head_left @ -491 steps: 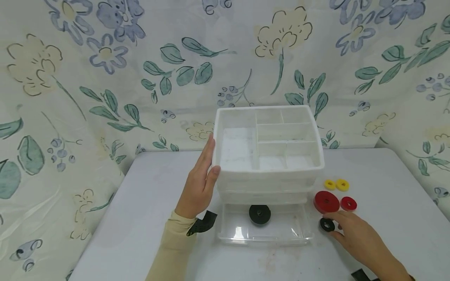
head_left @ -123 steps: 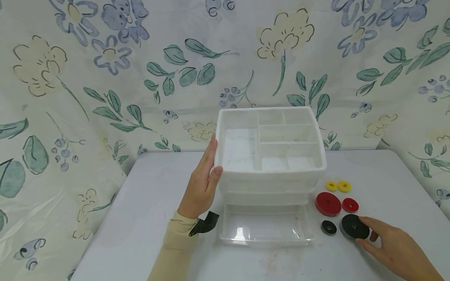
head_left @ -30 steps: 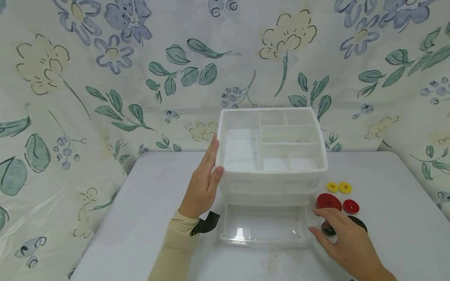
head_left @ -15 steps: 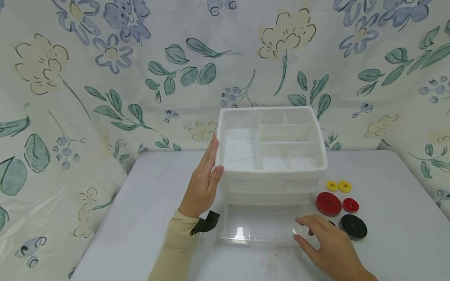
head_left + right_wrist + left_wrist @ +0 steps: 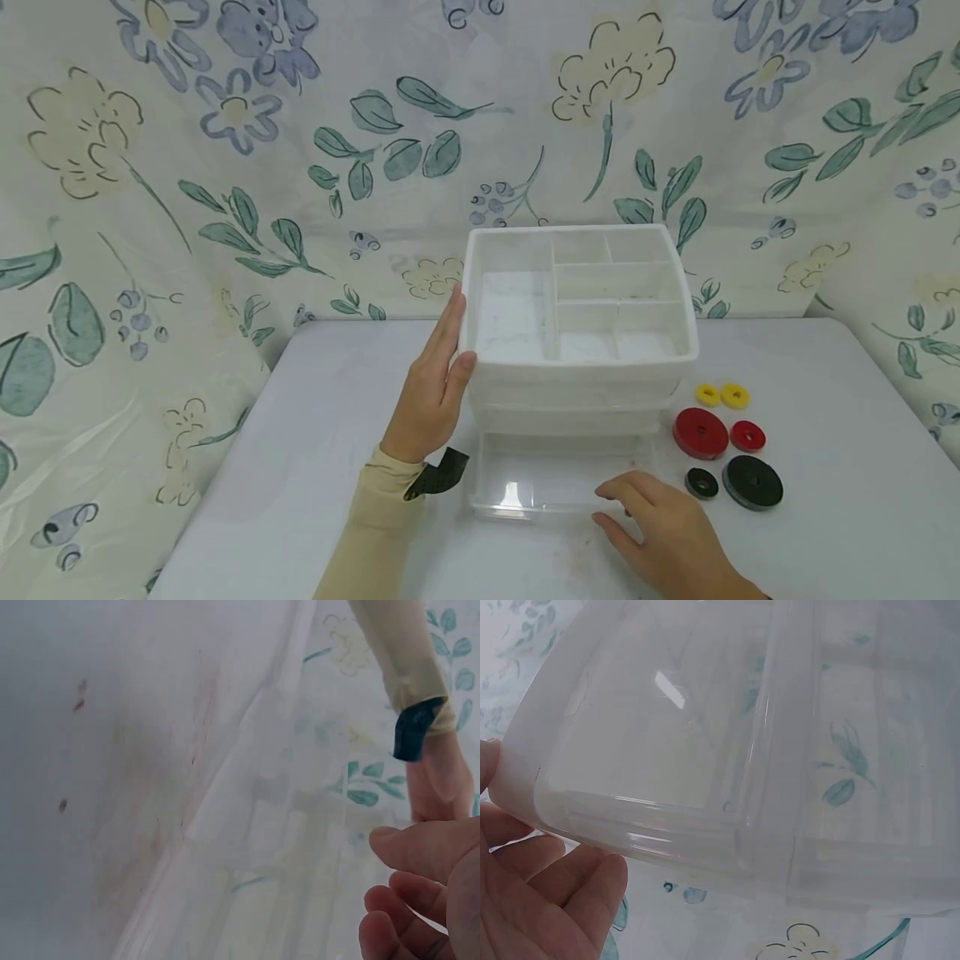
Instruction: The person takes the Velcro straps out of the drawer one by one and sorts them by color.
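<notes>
A white plastic organizer with a divided top tray stands at the middle of the table. Its clear bottom drawer is pulled out towards me. My left hand rests along the organizer's left side, fingers extended and thumb at the front corner. In the left wrist view, fingertips show by its edge. Over the drawer's front right part is my right hand, thumb and fingers apart, nothing between them. The right wrist view shows the thumb close to the clear drawer; contact cannot be told.
Right of the organizer lie a large black disc, a small black ring, a large red disc, a small red one and two yellow rings. Flower-patterned sheeting rises behind the white table.
The large black disc went from the drawer to the table at right, beside the small black ring. My right hand let it go, then moved left to the drawer's front. The left hand stayed.
</notes>
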A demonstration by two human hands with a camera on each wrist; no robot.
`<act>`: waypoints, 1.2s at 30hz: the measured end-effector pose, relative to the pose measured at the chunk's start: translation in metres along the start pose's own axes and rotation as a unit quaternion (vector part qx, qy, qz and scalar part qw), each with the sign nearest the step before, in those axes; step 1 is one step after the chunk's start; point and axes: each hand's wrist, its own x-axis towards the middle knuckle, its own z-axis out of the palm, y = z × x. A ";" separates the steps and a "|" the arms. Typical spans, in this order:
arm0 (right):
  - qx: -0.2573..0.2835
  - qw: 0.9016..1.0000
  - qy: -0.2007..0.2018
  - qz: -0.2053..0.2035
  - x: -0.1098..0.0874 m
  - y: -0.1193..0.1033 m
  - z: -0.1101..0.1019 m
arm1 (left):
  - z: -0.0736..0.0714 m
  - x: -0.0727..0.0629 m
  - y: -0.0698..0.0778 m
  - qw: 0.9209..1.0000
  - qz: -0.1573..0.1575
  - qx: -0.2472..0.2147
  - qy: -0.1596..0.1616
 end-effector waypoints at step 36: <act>-0.078 0.993 0.016 -0.084 0.001 -0.023 0.031 | 0.000 0.000 0.000 1.000 0.002 -0.002 -0.001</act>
